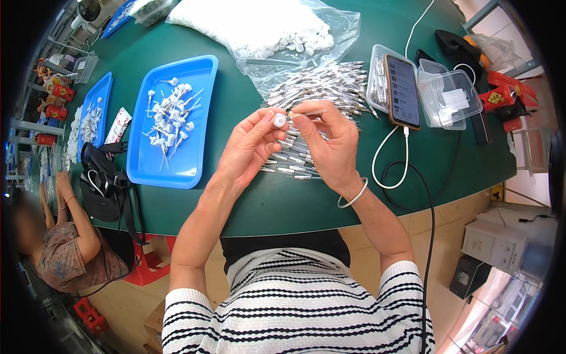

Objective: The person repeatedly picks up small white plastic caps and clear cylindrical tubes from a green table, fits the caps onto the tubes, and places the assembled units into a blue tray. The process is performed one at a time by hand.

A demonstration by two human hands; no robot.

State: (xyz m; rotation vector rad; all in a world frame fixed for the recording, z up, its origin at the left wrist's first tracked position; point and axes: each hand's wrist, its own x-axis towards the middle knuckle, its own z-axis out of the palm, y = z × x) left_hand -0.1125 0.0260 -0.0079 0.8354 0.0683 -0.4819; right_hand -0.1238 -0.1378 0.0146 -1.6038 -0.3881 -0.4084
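My left hand point(250, 141) pinches a small white round cap point(279, 120) between thumb and fingertips. Right beside it, my right hand point(329, 141) grips a thin rod point(313, 112) whose small yellowish end meets the cap; fingers hide most of the joint. Under and beyond both hands spreads a big pile of slender white-and-metal rods point(318, 85). Left of my hands is a blue tray point(183, 172) with a heap of white-capped rods point(170, 121) in it. A clear plastic bag point(345, 23) full of white caps point(300, 42) lies open at the far side.
A phone point(404, 88) leans on a clear box of rods point(379, 76), its white cable point(377, 162) looping over the green table point(242, 215). Clear containers point(451, 97) stand to the right. A black bag point(100, 183) and second blue tray point(94, 115) lie left, near another person point(76, 248).
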